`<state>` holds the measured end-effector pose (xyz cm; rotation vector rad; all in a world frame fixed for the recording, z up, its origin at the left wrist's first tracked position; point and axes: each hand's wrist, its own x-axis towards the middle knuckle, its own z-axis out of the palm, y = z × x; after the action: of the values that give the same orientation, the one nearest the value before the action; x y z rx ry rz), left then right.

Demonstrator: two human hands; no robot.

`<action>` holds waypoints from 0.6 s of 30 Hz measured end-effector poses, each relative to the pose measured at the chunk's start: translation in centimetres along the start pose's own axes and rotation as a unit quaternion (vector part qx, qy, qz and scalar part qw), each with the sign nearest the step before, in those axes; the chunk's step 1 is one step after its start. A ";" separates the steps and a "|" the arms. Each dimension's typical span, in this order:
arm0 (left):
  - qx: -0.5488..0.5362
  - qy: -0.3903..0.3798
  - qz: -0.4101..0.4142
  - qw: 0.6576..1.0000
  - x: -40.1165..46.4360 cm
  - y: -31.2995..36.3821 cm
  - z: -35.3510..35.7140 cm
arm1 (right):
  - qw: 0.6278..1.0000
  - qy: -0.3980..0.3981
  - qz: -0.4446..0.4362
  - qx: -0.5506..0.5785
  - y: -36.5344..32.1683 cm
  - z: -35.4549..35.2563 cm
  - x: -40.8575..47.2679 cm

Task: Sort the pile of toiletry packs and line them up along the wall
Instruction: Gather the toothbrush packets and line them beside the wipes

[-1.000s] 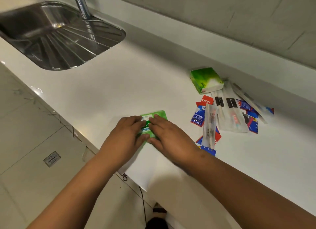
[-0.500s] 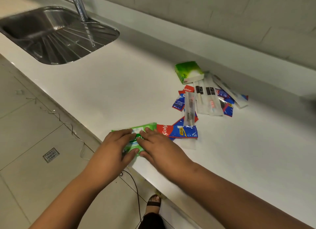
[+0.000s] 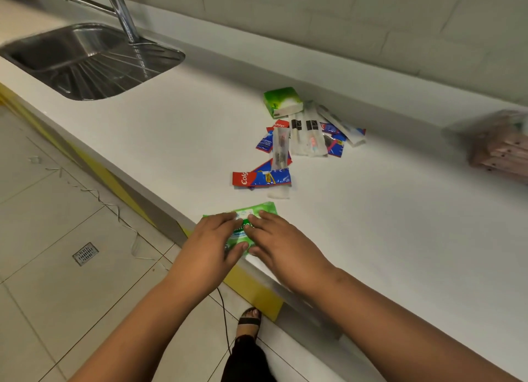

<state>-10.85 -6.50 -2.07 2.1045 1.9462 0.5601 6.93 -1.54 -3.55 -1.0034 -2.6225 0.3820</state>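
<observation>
With the flat green plastic wipes pack (image 3: 251, 224) lying at the near edge of the white surface (image 3: 400, 224), well apart from the wall: left hand (image 3: 213, 243) and right hand (image 3: 281, 246) side by side on top, fingers laid over it, thumbs tucked at its near edge, likely to steady and lift it. Beyond, unsorted, the pile of red-and-blue sachets and clear sleeves (image 3: 300, 141).
</observation>
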 end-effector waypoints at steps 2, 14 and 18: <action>-0.003 -0.002 0.020 1.000 -0.3 1.6 0.6 | 1.000 0.013 0.016 0.023 0.5 -0.8 -1.8; -0.033 -0.070 0.101 0.992 0.6 9.7 4.6 | 0.986 0.074 0.138 0.053 4.6 -2.9 -11.4; -0.065 -0.097 0.138 0.984 1.2 12.5 6.0 | 0.980 0.084 0.179 0.034 5.7 -4.1 -14.9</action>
<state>3.07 -6.01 -2.18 2.2657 1.4860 0.4939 22.37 -7.03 -4.59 -1.4197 -2.2621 0.4432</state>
